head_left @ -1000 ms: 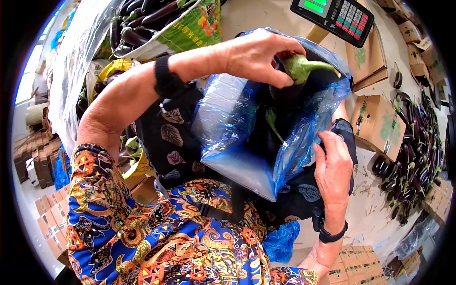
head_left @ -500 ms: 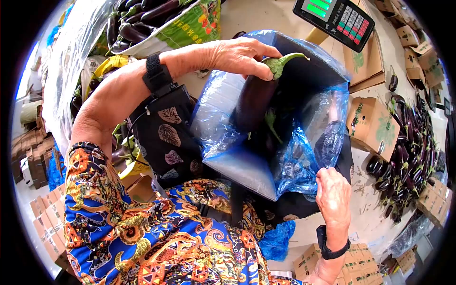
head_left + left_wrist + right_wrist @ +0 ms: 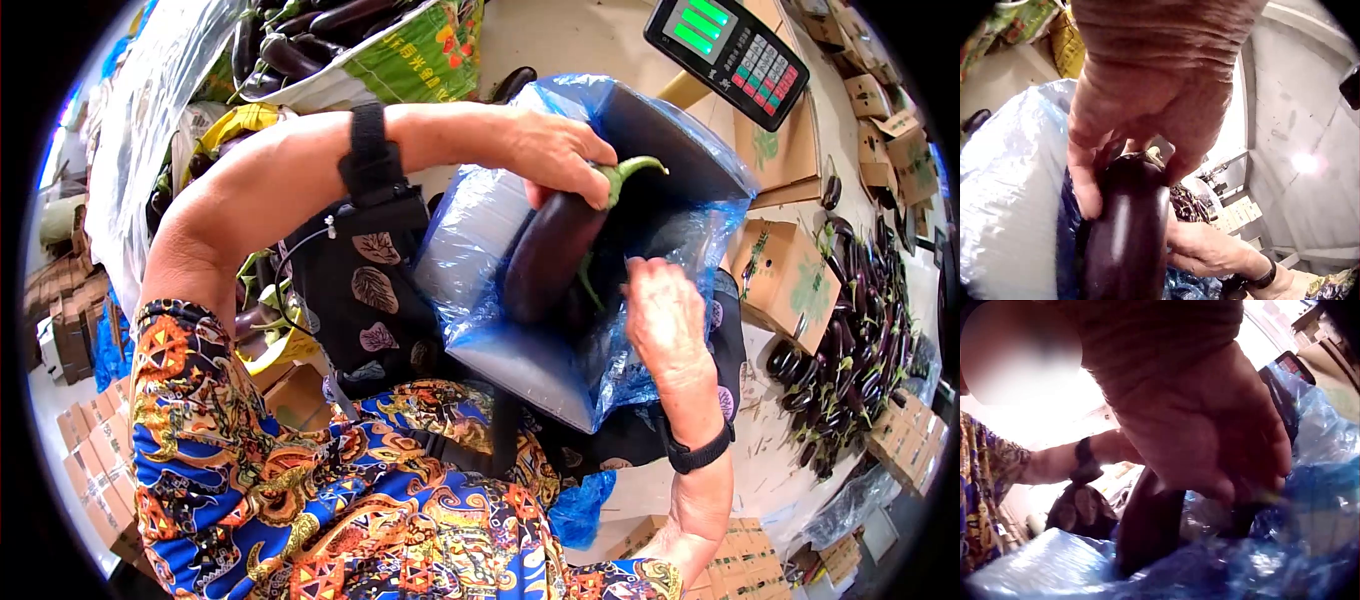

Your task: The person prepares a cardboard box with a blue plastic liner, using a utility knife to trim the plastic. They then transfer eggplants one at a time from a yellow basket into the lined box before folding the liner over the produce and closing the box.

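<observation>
My left hand [image 3: 565,155] grips a large dark purple eggplant [image 3: 552,262] near its green cap, fingers and thumb around the top. Its stem points right, and its lower end dips into a box [image 3: 530,375] lined with blue plastic film [image 3: 470,225]. In the left wrist view, the glossy eggplant [image 3: 1127,231] hangs below the fingers. My right hand [image 3: 668,320] is over the liner's right side, fingers loosely bent toward the box. The right wrist view shows this hand [image 3: 1210,425] above crumpled film [image 3: 1260,556], its thumb and fingers apart. Another green stem [image 3: 592,285] shows inside the dark box.
A scale display [image 3: 728,55] stands beyond the box. At right are a small carton [image 3: 790,275] and a heap of eggplants [image 3: 855,340] on the floor. A green printed sack [image 3: 420,55] of eggplants sits at upper left. Stacked cartons [image 3: 740,565] lie at lower right.
The left hand's eggplant, first deep at the box's far side, now stands higher and nearer the left wall. The right hand went down along the film, then back up and inward over the box.
</observation>
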Tool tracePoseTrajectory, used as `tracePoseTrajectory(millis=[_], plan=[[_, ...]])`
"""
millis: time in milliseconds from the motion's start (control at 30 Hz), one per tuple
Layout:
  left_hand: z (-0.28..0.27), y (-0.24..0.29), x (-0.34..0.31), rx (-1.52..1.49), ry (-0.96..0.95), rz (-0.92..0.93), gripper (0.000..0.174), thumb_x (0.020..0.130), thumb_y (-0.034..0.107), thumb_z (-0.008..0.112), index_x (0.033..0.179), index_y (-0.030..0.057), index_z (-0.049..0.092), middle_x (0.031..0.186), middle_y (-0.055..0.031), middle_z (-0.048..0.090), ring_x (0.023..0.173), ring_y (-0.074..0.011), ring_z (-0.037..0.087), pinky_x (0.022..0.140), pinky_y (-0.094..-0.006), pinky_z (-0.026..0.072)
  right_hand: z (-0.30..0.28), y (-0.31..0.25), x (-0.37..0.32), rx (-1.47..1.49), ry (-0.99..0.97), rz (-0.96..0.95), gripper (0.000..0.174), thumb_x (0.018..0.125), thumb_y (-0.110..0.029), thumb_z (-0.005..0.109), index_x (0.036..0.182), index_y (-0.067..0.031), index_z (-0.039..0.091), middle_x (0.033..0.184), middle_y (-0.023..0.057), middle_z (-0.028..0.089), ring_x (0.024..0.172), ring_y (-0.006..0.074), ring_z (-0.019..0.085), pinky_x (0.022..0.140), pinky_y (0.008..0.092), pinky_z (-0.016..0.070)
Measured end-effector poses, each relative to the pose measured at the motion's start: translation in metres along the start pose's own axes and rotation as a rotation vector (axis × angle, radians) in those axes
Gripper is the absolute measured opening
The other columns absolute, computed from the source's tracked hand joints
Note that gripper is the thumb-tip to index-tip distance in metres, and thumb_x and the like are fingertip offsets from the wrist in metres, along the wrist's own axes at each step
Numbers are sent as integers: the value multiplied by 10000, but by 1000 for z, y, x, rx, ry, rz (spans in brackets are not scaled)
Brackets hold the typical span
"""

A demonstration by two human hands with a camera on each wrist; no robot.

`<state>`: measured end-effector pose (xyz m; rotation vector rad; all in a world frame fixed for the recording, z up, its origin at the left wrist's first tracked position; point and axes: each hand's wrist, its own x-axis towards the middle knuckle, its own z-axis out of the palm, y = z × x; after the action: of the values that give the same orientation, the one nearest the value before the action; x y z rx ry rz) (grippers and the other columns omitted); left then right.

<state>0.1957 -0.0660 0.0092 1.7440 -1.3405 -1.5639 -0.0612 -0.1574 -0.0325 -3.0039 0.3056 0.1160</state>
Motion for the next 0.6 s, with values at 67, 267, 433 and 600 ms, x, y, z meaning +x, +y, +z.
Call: tracePoseTrajectory(millis=[67, 267, 433, 600], plan=[[8, 0, 11, 15, -21, -16, 448, 849, 342, 617, 1139, 1, 618, 981, -155, 672, 775, -228, 678, 648, -346, 586, -5, 11, -3, -65, 37, 8, 202, 792, -82, 608, 988, -35, 604, 940, 113, 579, 905, 291, 581, 771, 405, 478], [31, -3, 45, 2, -64, -51, 495, 822, 352, 628, 1152, -17, 616, 1029, -213, 664, 782, -309, 707, 667, -360, 613, -29, 5, -11, 65, -21, 39, 238, 822, -131, 682, 1023, -32, 602, 952, 123, 580, 900, 307, 580, 774, 413, 478], [22, -5, 44, -19, -9, 66, 445, 821, 319, 652, 1126, -4, 619, 1007, -184, 672, 799, -268, 712, 638, -344, 617, -35, 0, -9, 254, -47, 46, 477, 809, -175, 746, 1219, 0, 575, 1139, 180, 616, 1029, 341, 608, 891, 415, 491], [5, 19, 11, -292, 141, 190, 450, 820, 340, 685, 1110, 2, 627, 984, -135, 663, 874, -214, 692, 676, -333, 610, -45, -16, 21, 1286, 61, 355, 937, 785, -316, 838, 1499, -9, 313, 1327, 183, 565, 1215, 280, 558, 1044, 398, 436]])
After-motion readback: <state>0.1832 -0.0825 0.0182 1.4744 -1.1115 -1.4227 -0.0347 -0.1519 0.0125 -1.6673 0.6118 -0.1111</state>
